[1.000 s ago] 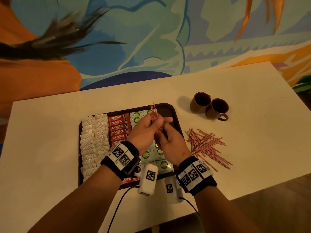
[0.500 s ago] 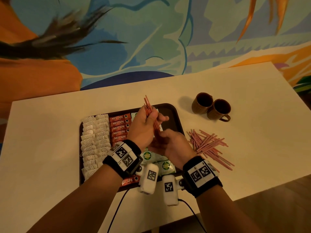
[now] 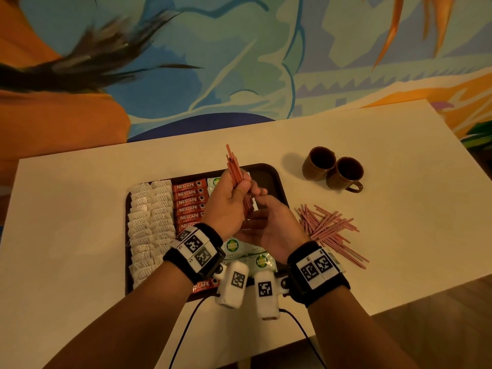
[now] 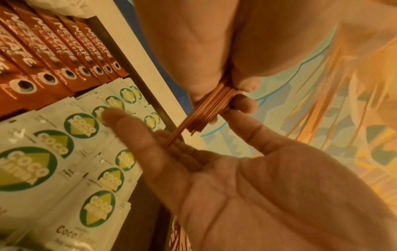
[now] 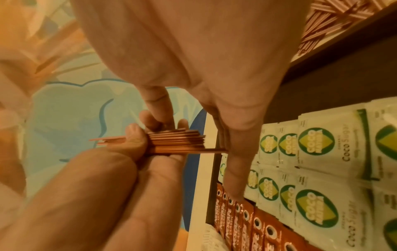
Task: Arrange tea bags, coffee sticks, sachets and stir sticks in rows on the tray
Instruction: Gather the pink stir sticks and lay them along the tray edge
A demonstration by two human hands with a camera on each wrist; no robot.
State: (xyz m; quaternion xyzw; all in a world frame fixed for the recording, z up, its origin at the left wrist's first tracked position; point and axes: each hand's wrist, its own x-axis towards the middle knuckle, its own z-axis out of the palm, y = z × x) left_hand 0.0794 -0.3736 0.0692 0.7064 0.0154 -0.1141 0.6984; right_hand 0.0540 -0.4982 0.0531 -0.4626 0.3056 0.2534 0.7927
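Tabletop (image 3: pixel 80 209) first: pale, carrying the dark tray (image 3: pixel 269 171) I am working over. On that tray I see white tea bags (image 3: pixel 149 222) in two columns at the left, then a row of red coffee sticks (image 3: pixel 189 202) printed "NESCAFE CLASSIC", then pale sachets (image 3: pixel 259 261) with a green badge reading "COCO" and, from the wrist views, "Coco Sugar" below it. Two brown cups (image 3: pixel 332 169) stand touching each other on the tabletop beyond the tray's right corner. A loose heap of red-and-white stir sticks (image 3: pixel 327 230) lies on the tabletop just beside the tray's right edge.

My left hand (image 3: pixel 226 206) is curled round a bundle of stir sticks (image 3: pixel 234 169), thumb and fingers pinching it, held above the tray with the bundle tilted up and away from me. My right hand (image 3: pixel 271 225) sits just below it with palm up and fingers (image 4: pixel 253 134) loosely spread, straight; one longer stick from the bundle reaches down to touch those fingers. It grips nothing.
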